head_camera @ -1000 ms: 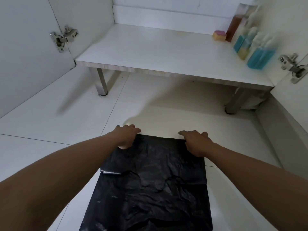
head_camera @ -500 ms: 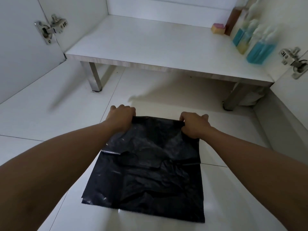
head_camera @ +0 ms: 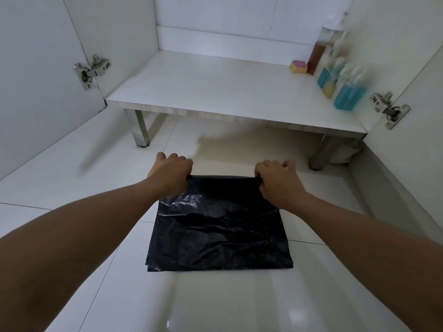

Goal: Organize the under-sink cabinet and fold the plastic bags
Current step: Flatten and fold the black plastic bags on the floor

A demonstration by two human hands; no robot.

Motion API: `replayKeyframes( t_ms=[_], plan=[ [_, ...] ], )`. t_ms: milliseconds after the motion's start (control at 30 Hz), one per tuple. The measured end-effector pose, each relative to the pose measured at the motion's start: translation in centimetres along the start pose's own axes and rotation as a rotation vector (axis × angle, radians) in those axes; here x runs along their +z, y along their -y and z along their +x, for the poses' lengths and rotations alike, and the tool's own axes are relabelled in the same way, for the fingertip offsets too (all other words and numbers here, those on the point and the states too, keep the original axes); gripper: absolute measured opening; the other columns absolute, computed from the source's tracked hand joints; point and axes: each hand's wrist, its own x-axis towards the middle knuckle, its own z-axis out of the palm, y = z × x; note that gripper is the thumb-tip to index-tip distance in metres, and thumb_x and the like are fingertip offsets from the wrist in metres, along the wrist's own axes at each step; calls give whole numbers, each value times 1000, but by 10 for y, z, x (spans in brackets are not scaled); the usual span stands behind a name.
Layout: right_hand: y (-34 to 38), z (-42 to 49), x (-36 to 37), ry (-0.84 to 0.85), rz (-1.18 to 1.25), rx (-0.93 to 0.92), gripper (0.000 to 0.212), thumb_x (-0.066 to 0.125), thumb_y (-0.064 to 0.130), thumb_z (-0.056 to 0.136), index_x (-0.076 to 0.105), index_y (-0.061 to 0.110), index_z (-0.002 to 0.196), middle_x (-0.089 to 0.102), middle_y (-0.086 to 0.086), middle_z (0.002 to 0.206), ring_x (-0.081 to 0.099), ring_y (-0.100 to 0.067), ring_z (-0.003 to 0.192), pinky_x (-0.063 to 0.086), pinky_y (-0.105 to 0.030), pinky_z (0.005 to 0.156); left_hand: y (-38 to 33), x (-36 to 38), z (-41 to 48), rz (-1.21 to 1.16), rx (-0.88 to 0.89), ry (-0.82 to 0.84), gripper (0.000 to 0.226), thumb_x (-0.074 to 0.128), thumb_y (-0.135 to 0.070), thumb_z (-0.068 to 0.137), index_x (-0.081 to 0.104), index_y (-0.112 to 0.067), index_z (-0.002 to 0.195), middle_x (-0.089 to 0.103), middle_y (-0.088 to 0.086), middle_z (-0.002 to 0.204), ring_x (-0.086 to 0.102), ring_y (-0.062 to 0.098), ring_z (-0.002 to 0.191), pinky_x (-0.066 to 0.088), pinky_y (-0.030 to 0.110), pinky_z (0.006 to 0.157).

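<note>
glossy white tile floor (head_camera: 72, 236) with thin grout lines fills the near view. black plastic bag (head_camera: 215, 236) lies on it, crumpled, doubled over, near edge straight. left hand (head_camera: 171, 174) pinches the bag's far left corner with curled fingers. right hand (head_camera: 278, 183) grips the far right corner the same way, and the far edge is pulled straight between them. beyond is the white cabinet base (head_camera: 215, 92) on metal legs (head_camera: 140, 130), both doors swung open, hinges (head_camera: 92, 69) showing. at its far right sit a sponge (head_camera: 298, 67), a brown bottle (head_camera: 317, 56) and blurred blue bottles (head_camera: 348, 97). vs 0.5 s ago: same grip on both corners, bag looks shorter front to back, view tilted up so more back wall shows.
</note>
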Motion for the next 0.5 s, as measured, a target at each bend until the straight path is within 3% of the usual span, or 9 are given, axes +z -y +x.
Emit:
replayKeyframes(
  t_ms=[100, 267, 367, 500],
  plan=[
    [1, -16, -1, 20, -34, -39, 21, 58, 17, 81, 41, 27, 89, 45, 8, 88, 49, -18, 80, 29, -40, 86, -3, -6, -10, -13, 47, 86, 24, 68, -34, 82, 45, -26, 82, 46, -12, 75, 49, 17, 75, 33, 40, 85],
    [2, -35, -4, 94, -32, -88, 22, 55, 14, 82, 40, 28, 90, 46, 8, 90, 50, -17, 81, 30, -38, 87, -14, -10, -30, -49, 122, 207, 26, 61, -26, 85, 36, -28, 76, 42, -10, 77, 42, 12, 65, 31, 33, 71],
    [2, -46, -5, 135, -55, -132, 23, 52, 12, 82, 37, 28, 89, 45, 9, 89, 48, -17, 80, 32, -39, 88, -20, -13, -43, -71, 142, 331, 22, 65, -29, 85, 44, -23, 86, 45, -4, 85, 49, 19, 73, 33, 31, 61],
    [3, -64, -4, 183, -53, -184, 26, 48, 10, 80, 33, 28, 92, 40, 9, 86, 46, -17, 79, 32, -39, 89, -33, -8, -60, -107, 144, 448, 24, 63, -19, 79, 53, -17, 100, 56, 3, 98, 60, 26, 85, 48, 33, 66]
  ],
)
